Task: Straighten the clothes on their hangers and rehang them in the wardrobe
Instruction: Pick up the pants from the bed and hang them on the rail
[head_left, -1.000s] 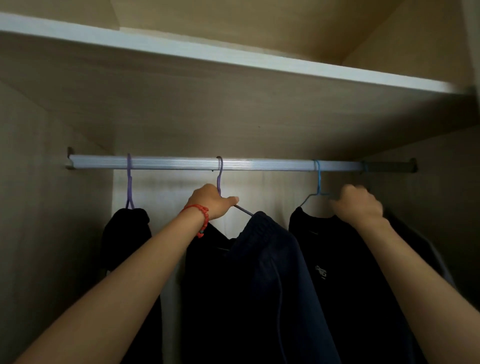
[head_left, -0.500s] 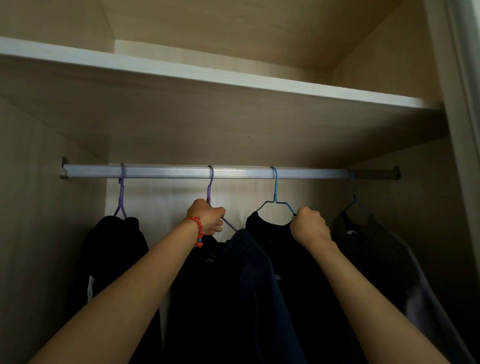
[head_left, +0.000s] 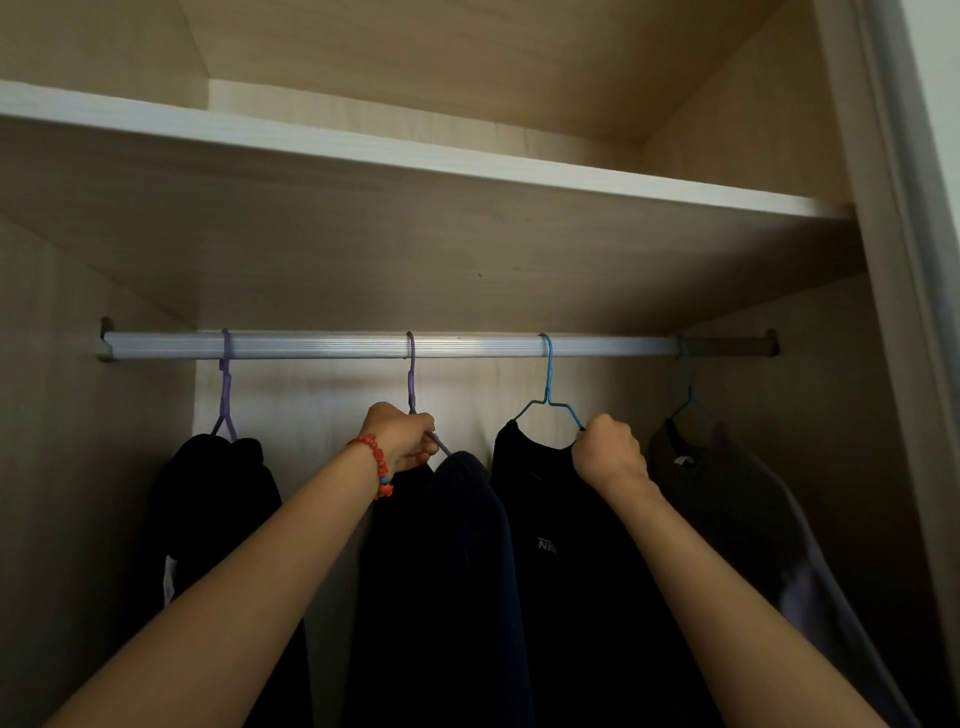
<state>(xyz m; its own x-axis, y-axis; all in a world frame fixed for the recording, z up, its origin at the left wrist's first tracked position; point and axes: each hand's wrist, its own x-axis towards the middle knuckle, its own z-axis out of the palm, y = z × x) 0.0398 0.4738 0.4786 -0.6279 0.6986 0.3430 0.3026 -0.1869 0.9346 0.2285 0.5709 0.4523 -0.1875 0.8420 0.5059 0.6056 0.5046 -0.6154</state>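
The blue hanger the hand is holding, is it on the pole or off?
On. The blue hanger hooks over the pole; the right hand grips it.

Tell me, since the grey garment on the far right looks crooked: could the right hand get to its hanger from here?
Probably yes. The right hand grips the blue hanger next to the far-right hanger, with open rail between; it must let go first.

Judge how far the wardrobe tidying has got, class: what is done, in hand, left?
Done: four hangers hook over the rail. In hand: the left hand grips the purple hanger, the right hand the blue hanger. Left: the grey garment at far right hangs skewed.
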